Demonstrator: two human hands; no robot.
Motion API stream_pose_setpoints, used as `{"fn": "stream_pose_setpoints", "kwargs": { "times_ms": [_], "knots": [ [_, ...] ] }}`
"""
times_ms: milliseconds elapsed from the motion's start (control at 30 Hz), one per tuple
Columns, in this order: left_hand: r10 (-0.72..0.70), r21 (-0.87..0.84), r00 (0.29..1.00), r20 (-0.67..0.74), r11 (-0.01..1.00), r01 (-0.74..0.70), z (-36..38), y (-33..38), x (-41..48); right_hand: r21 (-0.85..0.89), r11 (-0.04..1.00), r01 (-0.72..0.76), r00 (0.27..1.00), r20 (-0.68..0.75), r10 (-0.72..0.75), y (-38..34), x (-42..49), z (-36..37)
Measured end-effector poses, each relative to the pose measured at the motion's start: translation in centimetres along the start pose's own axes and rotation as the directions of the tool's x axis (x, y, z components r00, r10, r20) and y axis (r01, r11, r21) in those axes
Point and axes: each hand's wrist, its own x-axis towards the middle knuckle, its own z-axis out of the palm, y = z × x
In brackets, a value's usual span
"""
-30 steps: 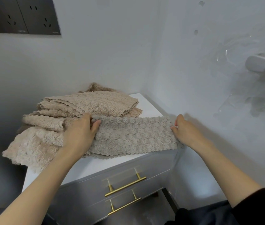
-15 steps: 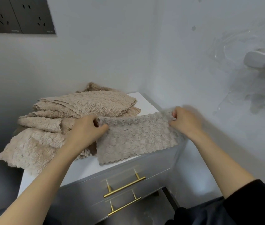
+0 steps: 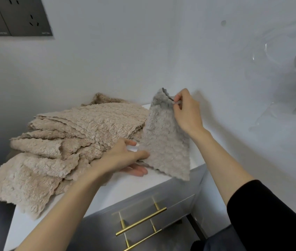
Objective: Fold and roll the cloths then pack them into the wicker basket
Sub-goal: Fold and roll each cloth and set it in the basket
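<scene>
Cloth [image 3: 165, 138] looks soft, light, floppy, best held at corners: right hand [image 3: 187, 113] pinches the top one; left hand [image 3: 123, 156], spread, touches its lower edge.

A home room corner: grey drawer cabinet [image 3: 172, 193] with brass handles [image 3: 140, 222], dark wall sockets [image 3: 14, 15].
</scene>
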Motion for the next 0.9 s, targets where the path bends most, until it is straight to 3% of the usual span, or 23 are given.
{"fn": "stream_pose_setpoints", "kwargs": {
  "times_ms": [100, 167, 267, 333, 433, 567, 733, 800, 900],
  "knots": [
    [0.049, 0.121, 0.998, -0.028, 0.992, -0.046, 0.5, -0.4, 0.4, 0.087, 0.996, 0.001, 0.981, 0.195, -0.018, -0.1, 0.2, 0.8],
    [0.124, 0.309, 0.991, -0.048, 0.946, -0.103, 0.5, -0.8, 0.4, 0.049, 0.999, -0.009, 0.961, 0.276, -0.005, 0.2, 0.0, 0.8],
    [0.371, 0.726, 0.926, -0.062, 0.654, -0.213, 0.2, -1.3, 0.2, -0.031, 0.999, -0.013, 0.938, 0.347, 0.022, 0.6, -0.4, 0.2],
    [0.502, 0.840, 0.864, -0.041, 0.486, -0.242, 0.0, -1.4, 0.0, -0.057, 0.998, 0.016, 0.907, 0.422, 0.010, 0.1, -0.8, -0.5],
    [0.550, 0.836, 0.835, 0.022, 0.448, -0.317, -0.2, -1.3, -0.4, -0.155, 0.983, 0.094, 0.823, 0.567, 0.011, -1.2, -2.3, -1.8],
    [0.592, 0.869, 0.788, 0.167, 0.289, -0.401, -1.1, -1.9, -0.7, -0.194, 0.968, 0.156, 0.665, 0.746, 0.042, -3.6, -5.1, -3.6],
    [0.550, 0.885, 0.781, 0.296, 0.151, -0.441, -2.0, -2.7, -0.6, -0.307, 0.897, 0.317, 0.518, 0.849, 0.108, -5.4, -8.8, -4.8],
    [0.573, 0.876, 0.754, 0.320, 0.125, -0.466, -2.1, -2.7, -0.6, -0.367, 0.845, 0.389, 0.542, 0.833, 0.113, -5.0, -10.3, -5.0],
    [0.611, 0.866, 0.715, 0.340, 0.093, -0.491, -2.1, -2.8, -0.5, -0.413, 0.810, 0.417, 0.651, 0.757, 0.051, -4.0, -11.5, -5.3]
  ]
}}
